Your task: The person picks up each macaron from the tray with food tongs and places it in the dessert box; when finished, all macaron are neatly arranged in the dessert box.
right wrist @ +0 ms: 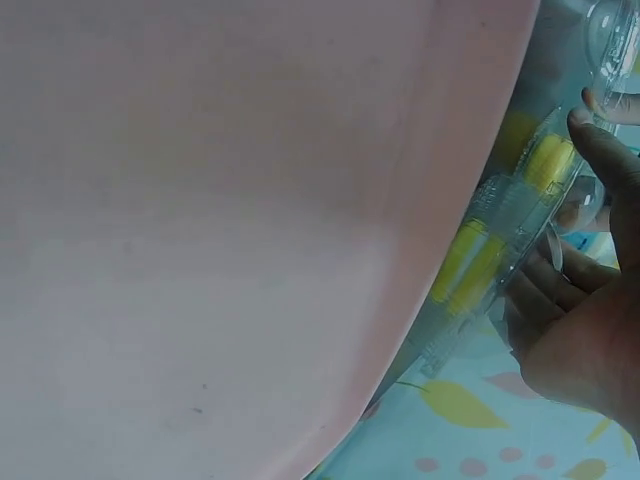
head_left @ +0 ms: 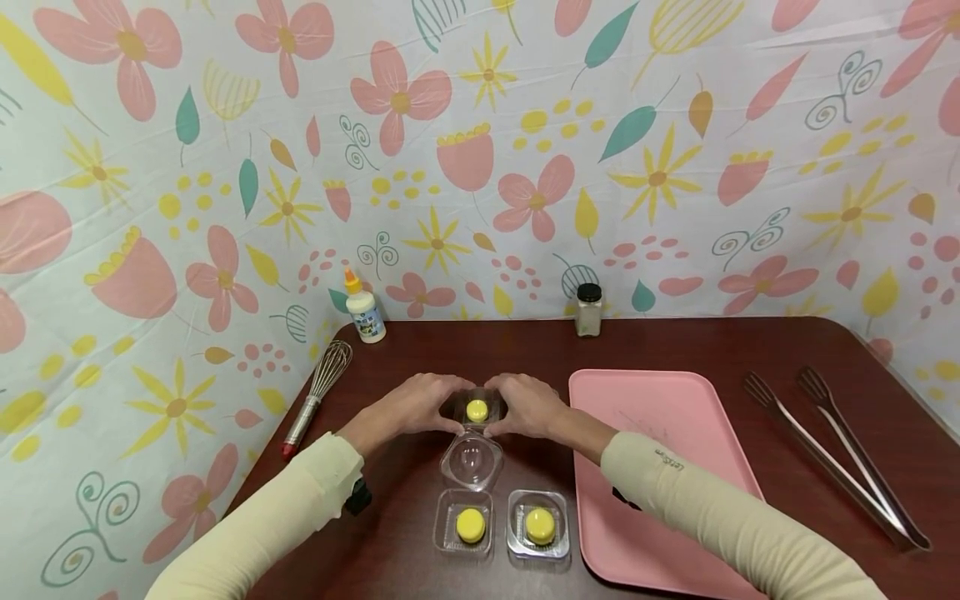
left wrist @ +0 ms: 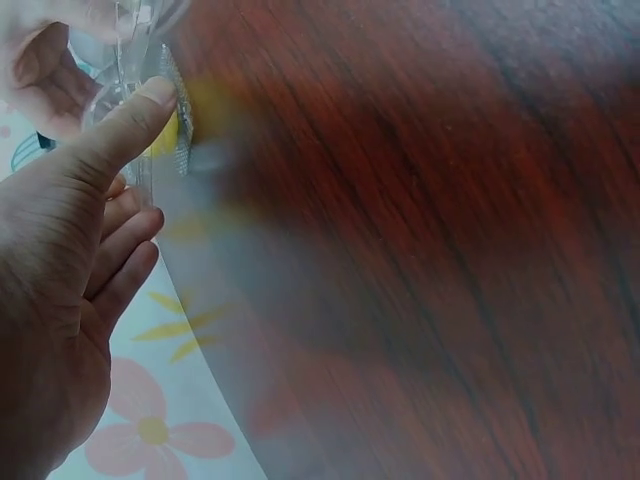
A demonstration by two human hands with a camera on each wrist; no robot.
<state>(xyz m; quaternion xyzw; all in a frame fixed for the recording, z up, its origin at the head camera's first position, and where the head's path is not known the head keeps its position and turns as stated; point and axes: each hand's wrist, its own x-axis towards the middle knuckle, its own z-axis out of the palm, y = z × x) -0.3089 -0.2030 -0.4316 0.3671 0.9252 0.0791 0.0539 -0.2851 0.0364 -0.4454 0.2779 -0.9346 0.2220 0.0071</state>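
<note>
Both hands are around a clear plastic box (head_left: 472,423) near the middle of the table. My left hand (head_left: 417,403) grips its left side, thumb at the near edge; my right hand (head_left: 531,405) grips the right side the same way. Inside sits a round yellow piece (head_left: 477,410). A clear domed lid (head_left: 472,461) lies open just in front of the box, toward me. Nearer still stand two more clear boxes, a left one (head_left: 442,542) and a right one (head_left: 516,542), each with a round yellow piece. In the left wrist view, the thumb (left wrist: 135,120) presses the box edge.
A pink tray (head_left: 645,400) lies right of the boxes, under the right forearm. Metal tongs (head_left: 847,458) rest at far right. A whisk (head_left: 318,396) lies at the left edge. At the back stand a glue bottle (head_left: 366,315) and a black-capped jar (head_left: 588,312), before a floral cloth.
</note>
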